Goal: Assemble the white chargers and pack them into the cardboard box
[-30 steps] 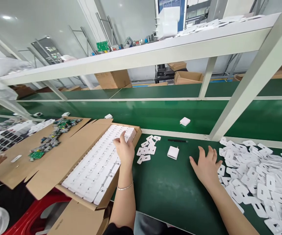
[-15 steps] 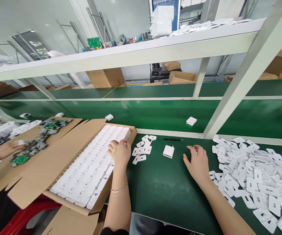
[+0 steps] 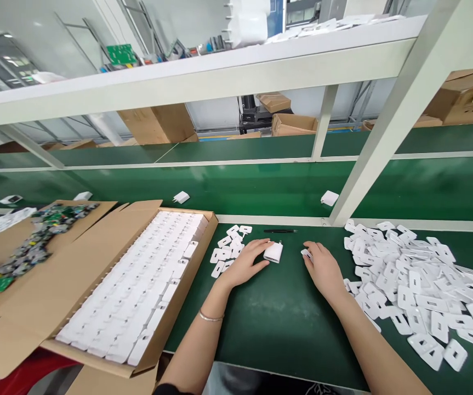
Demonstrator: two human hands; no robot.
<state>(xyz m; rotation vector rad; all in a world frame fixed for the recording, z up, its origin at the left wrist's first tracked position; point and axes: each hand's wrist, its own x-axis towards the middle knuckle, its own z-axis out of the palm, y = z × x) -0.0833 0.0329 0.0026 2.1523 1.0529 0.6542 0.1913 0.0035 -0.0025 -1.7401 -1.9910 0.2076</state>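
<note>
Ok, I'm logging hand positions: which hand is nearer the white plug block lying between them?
Left. The left hand has its fingertips at the left edge of the white plug block; the right hand is across a gap to its right, holding a small white piece.

Piled circuit boards [image 3: 33, 249] mark this an electronics workshop

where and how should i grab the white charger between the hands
Likely by its left and right sides, coming from the left: the white charger lies flat and boxy, its prongs point toward the far side, and the left hand is right at its left edge.
</note>
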